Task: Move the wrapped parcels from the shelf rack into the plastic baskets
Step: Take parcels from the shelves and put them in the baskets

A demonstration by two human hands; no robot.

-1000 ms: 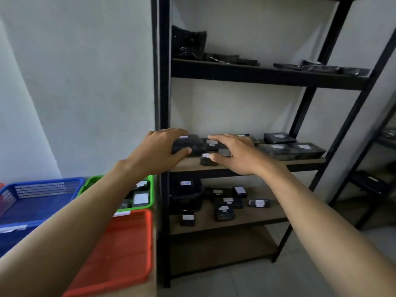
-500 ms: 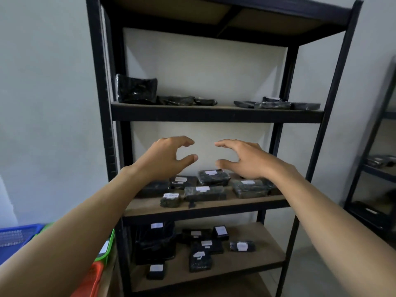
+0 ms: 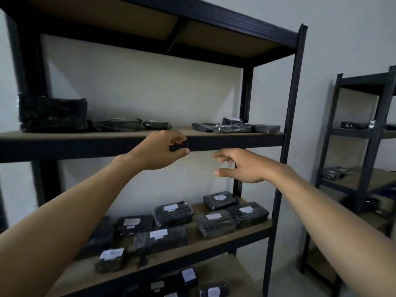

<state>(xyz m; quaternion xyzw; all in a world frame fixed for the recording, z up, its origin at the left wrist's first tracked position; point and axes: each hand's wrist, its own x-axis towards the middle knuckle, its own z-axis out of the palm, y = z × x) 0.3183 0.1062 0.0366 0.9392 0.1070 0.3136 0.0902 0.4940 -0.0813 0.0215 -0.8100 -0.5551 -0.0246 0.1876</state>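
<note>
The black metal shelf rack (image 3: 85, 144) fills the view. On its upper board lie black wrapped parcels: a bulky one (image 3: 53, 112) at the left, flat ones (image 3: 115, 125) in the middle and a flat group (image 3: 231, 127) at the right. My left hand (image 3: 162, 150) is raised in front of that board's front edge, fingers loosely curved, holding nothing. My right hand (image 3: 242, 166) hovers just below the edge, fingers spread, empty. Several labelled parcels (image 3: 172, 213) lie on the middle board under my arms. No basket is in view.
A lower board holds more labelled parcels (image 3: 188, 277). A second black rack (image 3: 364, 133) with a few dark parcels stands at the right against the white wall. The rack's right upright (image 3: 287, 146) is close to my right hand.
My view has tilted up and the baskets have left it. Both hands have risen from the middle board, where they touched parcels, to the upper board's edge, still empty.
</note>
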